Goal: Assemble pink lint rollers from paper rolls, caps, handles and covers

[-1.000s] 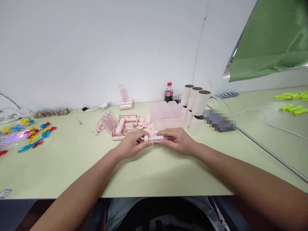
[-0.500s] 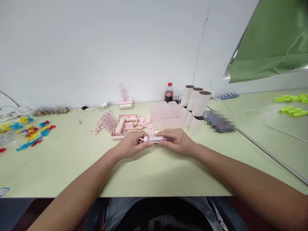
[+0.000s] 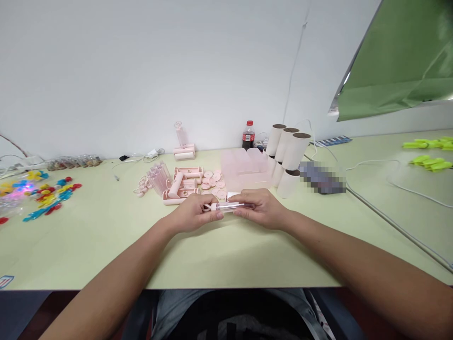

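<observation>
Pinching the clear tube with pink cap (image 3: 229,207) at both ends, left hand (image 3: 193,212) and right hand (image 3: 264,208) should stay aligned.

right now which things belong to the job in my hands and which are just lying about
Probably the job's:
held tube
bundled tubes
pink holders
pink discs
pink loops

Seemingly just lying about:
cola bottle
cardboard rolls
yellow-green pieces
multicoloured pieces

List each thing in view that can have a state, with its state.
Clear tube: held sideways, pink-capped
Left hand: closed on tube
Right hand: closed on tube
Cola bottle: upright, capped
White rolls: upright, stacked, open-topped
Pink discs: loose, lying flat
Toy light: lit
Green sheet: hanging, creased
</observation>
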Motion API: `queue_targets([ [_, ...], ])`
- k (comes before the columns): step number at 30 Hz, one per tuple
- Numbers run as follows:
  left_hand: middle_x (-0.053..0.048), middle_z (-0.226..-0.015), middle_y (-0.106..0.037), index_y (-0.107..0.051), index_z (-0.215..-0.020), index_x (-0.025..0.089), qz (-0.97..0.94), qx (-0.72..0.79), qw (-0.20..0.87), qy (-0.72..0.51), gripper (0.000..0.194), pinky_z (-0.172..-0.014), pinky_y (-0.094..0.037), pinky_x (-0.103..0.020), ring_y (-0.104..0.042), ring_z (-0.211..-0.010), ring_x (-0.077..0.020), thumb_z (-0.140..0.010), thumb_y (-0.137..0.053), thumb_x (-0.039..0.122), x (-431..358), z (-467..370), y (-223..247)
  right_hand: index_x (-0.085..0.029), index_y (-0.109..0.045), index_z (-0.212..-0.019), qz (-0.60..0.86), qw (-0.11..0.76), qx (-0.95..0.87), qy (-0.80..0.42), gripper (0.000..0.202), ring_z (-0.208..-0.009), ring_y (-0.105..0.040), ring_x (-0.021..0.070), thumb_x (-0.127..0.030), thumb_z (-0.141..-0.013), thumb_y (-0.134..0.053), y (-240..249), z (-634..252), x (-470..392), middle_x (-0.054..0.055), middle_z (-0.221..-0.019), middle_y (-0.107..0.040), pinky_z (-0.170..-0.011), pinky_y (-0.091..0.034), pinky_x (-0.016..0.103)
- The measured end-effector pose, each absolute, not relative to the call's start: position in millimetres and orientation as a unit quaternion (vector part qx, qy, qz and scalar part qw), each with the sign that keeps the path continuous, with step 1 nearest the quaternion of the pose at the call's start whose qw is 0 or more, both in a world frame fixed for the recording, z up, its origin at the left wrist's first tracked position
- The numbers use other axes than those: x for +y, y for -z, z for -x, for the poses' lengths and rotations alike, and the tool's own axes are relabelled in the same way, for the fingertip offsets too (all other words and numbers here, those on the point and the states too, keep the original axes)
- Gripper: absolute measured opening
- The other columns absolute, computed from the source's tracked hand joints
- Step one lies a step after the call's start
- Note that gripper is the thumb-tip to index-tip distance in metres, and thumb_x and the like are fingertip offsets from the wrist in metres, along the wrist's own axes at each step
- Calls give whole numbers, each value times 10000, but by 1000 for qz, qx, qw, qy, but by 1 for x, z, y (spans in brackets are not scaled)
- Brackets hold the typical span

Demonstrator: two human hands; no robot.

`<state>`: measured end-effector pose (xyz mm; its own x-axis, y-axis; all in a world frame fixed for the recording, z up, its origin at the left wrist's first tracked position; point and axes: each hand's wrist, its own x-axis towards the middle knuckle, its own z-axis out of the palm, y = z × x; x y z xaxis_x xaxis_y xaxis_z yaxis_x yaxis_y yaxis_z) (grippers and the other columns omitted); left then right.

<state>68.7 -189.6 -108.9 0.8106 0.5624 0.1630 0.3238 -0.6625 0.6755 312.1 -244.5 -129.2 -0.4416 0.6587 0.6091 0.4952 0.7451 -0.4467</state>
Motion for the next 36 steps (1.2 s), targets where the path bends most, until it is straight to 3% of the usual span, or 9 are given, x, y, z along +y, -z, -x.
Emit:
queue_targets([
  [16,25,-712,-525,-585,-820,161,-895,264,300,-197,321,-585,-355,-219,-467,-625,-100,-864,-611,478,-190,-69,110,-150,-729,-1028,389,422,-804,-154,239,-666,-634,128,-316,-881,-640,129,-307,-248,76,-895,-742,-583,-457,217],
  [28,35,-668,-499,-572,-806,162,-892,262,324,-176,340,-556,-340,-216,-442,-587,-93,-868,-595,496,-189,-69,110,-172,-676,-1130,327,407,-852,-49,283,-663,-585,144,-358,-934,-590,133,-312,-243,44,-751,-640,-598,-450,240],
  [36,20,-712,-516,-575,-822,161,-902,262,286,-190,351,-584,-363,-229,-476,-616,-105,-890,-555,505,-192,-69,108,-177,-660,-1166,313,414,-855,-6,271,-633,-557,135,-315,-952,-569,134,-310,-246,34,-736,-604,-571,-442,231],
])
